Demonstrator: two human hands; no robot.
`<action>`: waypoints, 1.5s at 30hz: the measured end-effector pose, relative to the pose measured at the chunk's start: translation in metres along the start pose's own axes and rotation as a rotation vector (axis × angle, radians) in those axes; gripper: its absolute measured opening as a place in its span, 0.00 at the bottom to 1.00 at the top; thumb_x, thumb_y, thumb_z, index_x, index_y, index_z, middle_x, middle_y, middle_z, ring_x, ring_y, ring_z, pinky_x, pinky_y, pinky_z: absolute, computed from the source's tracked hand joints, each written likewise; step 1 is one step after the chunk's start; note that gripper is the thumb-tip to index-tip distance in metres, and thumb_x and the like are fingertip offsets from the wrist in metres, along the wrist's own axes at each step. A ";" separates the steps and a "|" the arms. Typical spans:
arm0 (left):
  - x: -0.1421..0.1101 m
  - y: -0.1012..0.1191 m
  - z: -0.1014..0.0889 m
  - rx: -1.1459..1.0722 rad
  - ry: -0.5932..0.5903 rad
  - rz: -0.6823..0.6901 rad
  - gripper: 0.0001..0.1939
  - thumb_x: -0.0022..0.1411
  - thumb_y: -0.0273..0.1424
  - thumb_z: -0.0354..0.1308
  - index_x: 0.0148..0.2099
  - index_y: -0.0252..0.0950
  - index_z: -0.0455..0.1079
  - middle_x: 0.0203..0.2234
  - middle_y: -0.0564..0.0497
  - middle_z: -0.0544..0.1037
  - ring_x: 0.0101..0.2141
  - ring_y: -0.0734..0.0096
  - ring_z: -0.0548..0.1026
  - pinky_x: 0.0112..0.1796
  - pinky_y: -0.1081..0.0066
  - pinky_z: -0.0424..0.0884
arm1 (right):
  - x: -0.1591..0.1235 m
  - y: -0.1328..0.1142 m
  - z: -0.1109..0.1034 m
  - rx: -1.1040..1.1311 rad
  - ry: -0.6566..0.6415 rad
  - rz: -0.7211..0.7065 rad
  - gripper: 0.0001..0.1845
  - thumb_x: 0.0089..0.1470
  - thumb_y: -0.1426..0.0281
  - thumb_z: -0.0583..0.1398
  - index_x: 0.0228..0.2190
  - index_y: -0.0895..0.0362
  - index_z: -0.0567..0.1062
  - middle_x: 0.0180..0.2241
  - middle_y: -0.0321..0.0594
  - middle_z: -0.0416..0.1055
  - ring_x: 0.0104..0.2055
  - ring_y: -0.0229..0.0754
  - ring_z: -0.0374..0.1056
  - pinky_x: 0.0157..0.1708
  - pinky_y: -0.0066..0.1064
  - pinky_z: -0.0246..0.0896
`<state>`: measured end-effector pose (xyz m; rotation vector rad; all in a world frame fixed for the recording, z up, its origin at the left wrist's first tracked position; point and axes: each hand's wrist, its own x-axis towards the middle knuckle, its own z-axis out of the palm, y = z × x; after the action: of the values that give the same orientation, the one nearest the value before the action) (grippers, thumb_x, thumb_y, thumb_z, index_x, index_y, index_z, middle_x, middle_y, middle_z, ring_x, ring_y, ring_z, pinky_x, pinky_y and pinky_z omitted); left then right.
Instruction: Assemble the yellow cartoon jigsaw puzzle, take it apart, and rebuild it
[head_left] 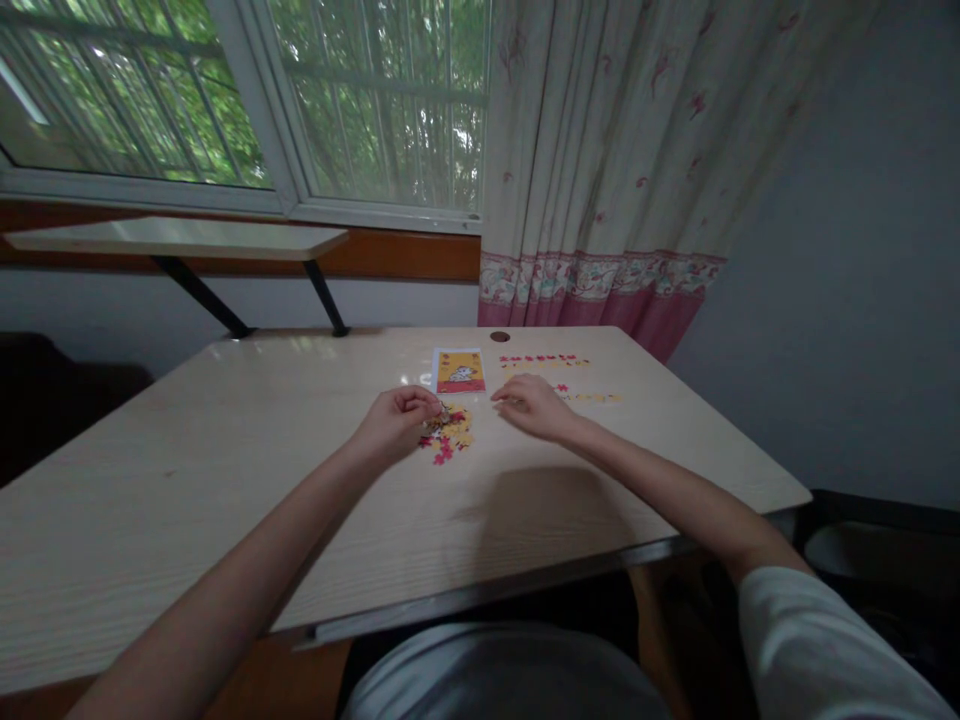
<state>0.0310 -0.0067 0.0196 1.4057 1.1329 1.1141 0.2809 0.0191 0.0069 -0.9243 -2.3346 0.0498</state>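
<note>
My left hand (397,418) is closed in a pinch at the upper left edge of a loose pile of jigsaw puzzle pieces (454,432). A small piece seems to be at its fingertips. The pile mixes yellow, red and pale pieces. My right hand (531,404) hovers low over the table to the right of the pile, fingers curled towards the thumb; what they hold, if anything, is too small to make out. Behind both hands lies a picture card (460,371) with a white animal on yellow and red. A row of red pieces (538,357) runs beyond my right hand.
More yellow pieces (600,398) lie in a row right of my right hand, partly hidden by it. The wooden table (300,420) has a round cable hole (500,337) at the back. A raised shelf (180,238) stands at the back left, and a curtain (600,200) hangs behind.
</note>
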 end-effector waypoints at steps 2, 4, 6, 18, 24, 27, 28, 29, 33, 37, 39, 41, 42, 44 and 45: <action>-0.003 0.000 0.008 -0.048 -0.031 -0.037 0.12 0.40 0.34 0.65 0.25 0.33 0.67 0.17 0.52 0.73 0.17 0.76 0.67 0.19 0.76 0.59 | -0.006 -0.017 0.009 0.020 0.048 -0.025 0.09 0.54 0.67 0.58 0.36 0.56 0.75 0.34 0.40 0.73 0.38 0.39 0.66 0.41 0.32 0.55; -0.006 -0.003 0.015 -0.087 -0.075 -0.067 0.12 0.39 0.33 0.65 0.24 0.33 0.67 0.15 0.53 0.72 0.15 0.79 0.64 0.18 0.77 0.56 | -0.010 -0.029 0.014 0.036 0.100 -0.023 0.10 0.54 0.64 0.58 0.35 0.56 0.75 0.32 0.40 0.73 0.37 0.39 0.67 0.40 0.32 0.55; -0.008 -0.006 0.020 -0.109 -0.120 -0.073 0.12 0.39 0.33 0.65 0.24 0.33 0.66 0.14 0.54 0.71 0.14 0.81 0.63 0.17 0.78 0.55 | -0.012 -0.035 0.016 0.044 0.139 -0.018 0.10 0.54 0.63 0.58 0.33 0.56 0.75 0.31 0.39 0.73 0.36 0.39 0.66 0.39 0.31 0.54; -0.009 -0.008 0.022 -0.077 -0.193 -0.098 0.14 0.43 0.37 0.64 0.27 0.34 0.66 0.21 0.50 0.75 0.20 0.74 0.70 0.20 0.74 0.62 | -0.013 -0.044 0.008 -0.070 0.052 -0.050 0.11 0.58 0.64 0.53 0.33 0.52 0.75 0.33 0.38 0.74 0.37 0.40 0.66 0.42 0.35 0.52; 0.007 -0.017 -0.002 0.118 0.019 0.038 0.15 0.51 0.39 0.56 0.37 0.33 0.69 0.28 0.47 0.76 0.24 0.72 0.71 0.24 0.71 0.65 | -0.013 -0.020 -0.015 -0.123 0.225 0.048 0.11 0.58 0.64 0.53 0.33 0.53 0.74 0.34 0.41 0.73 0.39 0.42 0.66 0.44 0.36 0.52; 0.012 -0.019 -0.023 0.478 0.093 0.177 0.14 0.54 0.38 0.53 0.35 0.33 0.71 0.24 0.48 0.75 0.23 0.72 0.69 0.25 0.72 0.62 | -0.014 -0.001 -0.028 -0.152 0.320 0.117 0.11 0.57 0.64 0.54 0.32 0.54 0.75 0.33 0.41 0.73 0.41 0.43 0.65 0.44 0.36 0.53; 0.013 -0.019 -0.028 0.600 0.065 0.222 0.14 0.55 0.37 0.52 0.36 0.33 0.71 0.25 0.48 0.75 0.23 0.72 0.69 0.25 0.71 0.62 | -0.015 0.004 -0.032 -0.158 0.344 0.129 0.11 0.57 0.64 0.54 0.32 0.54 0.75 0.33 0.41 0.73 0.40 0.43 0.65 0.44 0.36 0.53; 0.013 -0.019 -0.033 0.710 0.033 0.262 0.14 0.55 0.37 0.51 0.37 0.33 0.71 0.26 0.49 0.75 0.23 0.72 0.68 0.26 0.71 0.62 | -0.016 0.008 -0.034 -0.161 0.366 0.132 0.11 0.57 0.64 0.54 0.32 0.54 0.75 0.33 0.41 0.73 0.40 0.43 0.66 0.44 0.36 0.54; 0.011 -0.015 -0.038 0.968 -0.048 0.343 0.15 0.58 0.34 0.47 0.41 0.34 0.70 0.28 0.48 0.76 0.24 0.70 0.68 0.28 0.71 0.61 | -0.018 0.014 -0.038 -0.162 0.415 0.104 0.12 0.56 0.63 0.55 0.32 0.55 0.76 0.32 0.42 0.73 0.38 0.42 0.66 0.43 0.35 0.54; 0.008 -0.013 -0.035 1.040 -0.060 0.364 0.15 0.59 0.34 0.46 0.42 0.35 0.70 0.32 0.46 0.76 0.27 0.69 0.70 0.30 0.70 0.62 | -0.019 0.012 -0.040 -0.174 0.406 0.101 0.11 0.56 0.63 0.55 0.31 0.54 0.76 0.32 0.41 0.73 0.38 0.42 0.66 0.43 0.36 0.54; 0.008 -0.014 -0.035 1.052 -0.060 0.365 0.14 0.59 0.34 0.46 0.42 0.35 0.69 0.32 0.46 0.76 0.27 0.69 0.70 0.30 0.70 0.62 | -0.019 0.012 -0.042 -0.174 0.402 0.082 0.11 0.57 0.64 0.55 0.31 0.54 0.76 0.32 0.40 0.74 0.38 0.41 0.66 0.43 0.36 0.54; 0.009 -0.015 -0.036 1.066 -0.064 0.367 0.14 0.59 0.34 0.46 0.42 0.35 0.69 0.32 0.46 0.76 0.28 0.68 0.70 0.30 0.70 0.63 | -0.019 0.013 -0.046 -0.175 0.390 0.068 0.11 0.57 0.64 0.55 0.31 0.54 0.76 0.32 0.41 0.74 0.38 0.41 0.66 0.43 0.36 0.54; 0.009 -0.015 -0.036 1.072 -0.068 0.370 0.14 0.59 0.35 0.46 0.42 0.35 0.69 0.32 0.47 0.76 0.28 0.68 0.70 0.30 0.70 0.63 | -0.019 0.014 -0.047 -0.175 0.374 0.067 0.11 0.57 0.64 0.55 0.31 0.54 0.76 0.33 0.41 0.74 0.38 0.42 0.66 0.43 0.36 0.53; 0.009 -0.015 -0.037 1.083 -0.071 0.375 0.14 0.59 0.34 0.46 0.42 0.36 0.69 0.30 0.47 0.75 0.28 0.68 0.71 0.31 0.70 0.63 | -0.018 0.016 -0.050 -0.166 0.317 0.078 0.11 0.56 0.65 0.55 0.32 0.55 0.76 0.33 0.42 0.73 0.39 0.42 0.66 0.43 0.35 0.53; 0.009 -0.014 -0.037 1.084 -0.074 0.376 0.14 0.59 0.34 0.46 0.42 0.36 0.69 0.30 0.47 0.75 0.28 0.67 0.71 0.31 0.70 0.63 | -0.017 0.017 -0.050 -0.155 0.274 0.089 0.10 0.56 0.65 0.56 0.32 0.55 0.76 0.34 0.42 0.73 0.39 0.41 0.66 0.43 0.35 0.53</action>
<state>-0.0055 0.0084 0.0097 2.5448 1.5430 0.6468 0.3292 0.0120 0.0337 -1.0401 -2.0648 -0.2121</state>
